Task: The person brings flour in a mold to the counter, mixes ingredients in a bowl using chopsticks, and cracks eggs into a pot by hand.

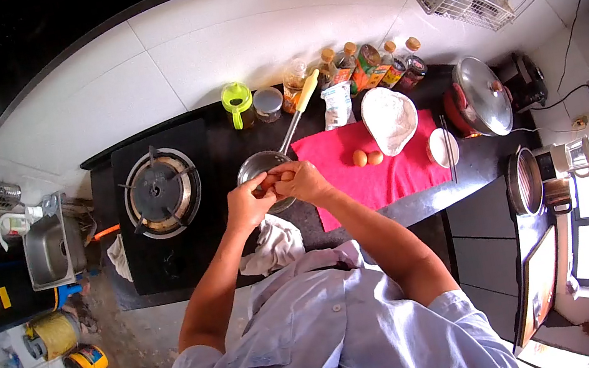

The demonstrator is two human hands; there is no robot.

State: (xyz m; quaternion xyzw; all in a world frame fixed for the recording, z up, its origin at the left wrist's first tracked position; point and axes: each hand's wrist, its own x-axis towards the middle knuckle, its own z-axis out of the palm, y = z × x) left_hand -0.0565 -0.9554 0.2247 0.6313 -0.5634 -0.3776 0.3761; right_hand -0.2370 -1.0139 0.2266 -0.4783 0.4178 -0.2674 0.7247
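Note:
My left hand (250, 205) and my right hand (303, 180) meet above a small metal saucepan (254, 166) with a pale yellow handle (307, 91). Both are closed, fingertips together, around what looks like a brown egg (286, 176), mostly hidden by the fingers. Two more brown eggs (367, 158) lie side by side on a pink cloth (335, 147) to the right. On that cloth are also a white-lined basket (390, 120) and a small white bowl (443, 148) with chopsticks (449, 150) across it. A crumpled white rag (273, 244) lies just below the pan.
A gas burner (161, 191) is on the left, beyond it a steel sink (55, 251). Along the wall stand a green-lidded jug (238, 105), a lidded jar (268, 103) and several corked bottles (392, 70). A large lidded pot (481, 96) stands at the right.

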